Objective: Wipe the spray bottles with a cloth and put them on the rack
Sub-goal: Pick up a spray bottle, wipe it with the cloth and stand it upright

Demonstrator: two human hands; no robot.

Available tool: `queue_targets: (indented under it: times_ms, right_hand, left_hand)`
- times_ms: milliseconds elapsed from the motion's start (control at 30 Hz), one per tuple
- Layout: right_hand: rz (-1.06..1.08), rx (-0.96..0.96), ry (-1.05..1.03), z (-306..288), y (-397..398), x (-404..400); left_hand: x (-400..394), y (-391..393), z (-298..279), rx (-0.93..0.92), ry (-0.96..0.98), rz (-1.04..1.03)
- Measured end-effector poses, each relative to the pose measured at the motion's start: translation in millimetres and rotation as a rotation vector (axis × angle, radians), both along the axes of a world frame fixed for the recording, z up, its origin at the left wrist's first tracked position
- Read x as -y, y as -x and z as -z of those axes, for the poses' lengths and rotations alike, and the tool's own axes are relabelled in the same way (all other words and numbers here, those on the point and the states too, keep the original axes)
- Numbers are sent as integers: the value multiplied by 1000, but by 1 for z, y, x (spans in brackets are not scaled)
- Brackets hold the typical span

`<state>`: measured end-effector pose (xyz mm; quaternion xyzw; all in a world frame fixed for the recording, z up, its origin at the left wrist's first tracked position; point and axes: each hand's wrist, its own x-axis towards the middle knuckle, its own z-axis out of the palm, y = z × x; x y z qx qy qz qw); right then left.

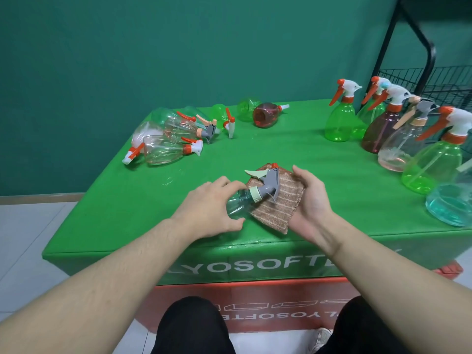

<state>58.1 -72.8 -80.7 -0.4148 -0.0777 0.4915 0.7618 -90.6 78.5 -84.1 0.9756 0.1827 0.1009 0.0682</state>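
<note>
my knees sit at the bottom of the view, and above them my forearms reach in over the green worktop (319, 159). my left hand (208, 208) curls round the body of a pale blue spray bottle (236, 204), thumb under, fingers over the shoulder. the bottle lies tilted, its long axis running from my left hand up and right, so the grey trigger head (270, 183) rests on the brown cloth (278, 203). my right hand (310, 200) cups that cloth from beneath, fingers bent round its far edge. so the head is the part nearest the cloth hand, and i judge the wipe goes along that axis, toward the body. the rack (431, 80) stands far right, beyond the upright bottles (388, 129); the right hand is nearer to it. more bottles lie on their sides (176, 139) far left.
</note>
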Motion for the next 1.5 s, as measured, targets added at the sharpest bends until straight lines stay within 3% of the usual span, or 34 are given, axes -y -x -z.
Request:
queue_targets:
  times_ms: [567, 767, 1067, 1333, 1400, 1500]
  right_hand:
    - [8, 19, 38, -2, -2, -30]
    - [79, 96, 44, -1, 12, -18]
    - [17, 197, 69, 7, 24, 3]
    - [87, 131, 48, -1, 11, -8]
    - [121, 199, 94, -1, 9, -16]
    - [111, 472, 217, 4, 6, -29]
  left_hand:
    - [2, -8, 0, -35, -1, -35]
    - [1, -13, -3, -55, 9, -64]
    - [5, -17, -13, -74, 36, -81]
    - [19, -6, -12, -88, -1, -8]
    - [19, -6, -10, -77, -11, -13]
    - [17, -7, -9, -58, -7, -45]
